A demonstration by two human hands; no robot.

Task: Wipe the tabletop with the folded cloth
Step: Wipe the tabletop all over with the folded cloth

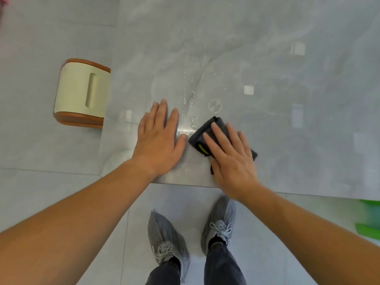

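Fingers [218, 136] of your right hand [232, 161] lie flat and slightly spread on top of the folded cloth [207, 132], pressing it to the tabletop [287, 79] rather than gripping it. That cloth is dark grey, folded into a compact pad, with a short yellow-green stripe showing at its near left edge beside your index finger. It sits near the table's front edge, a corner poking out past your fingertips and another showing to the right of your hand.

Just left of the cloth, your left hand [158, 138] rests palm down on the tabletop, fingers extended and lightly fanned, holding nothing. Between the two hands and beyond them, streaks and beads of water [188, 99] glisten on the glossy grey marbled surface.

Farther left, off the table's edge, stands a cream stool with a brown rim [82, 93] and a slot in its seat. Below the table edge you see your grey shoes [166, 237] on the pale tiled floor [51, 38].
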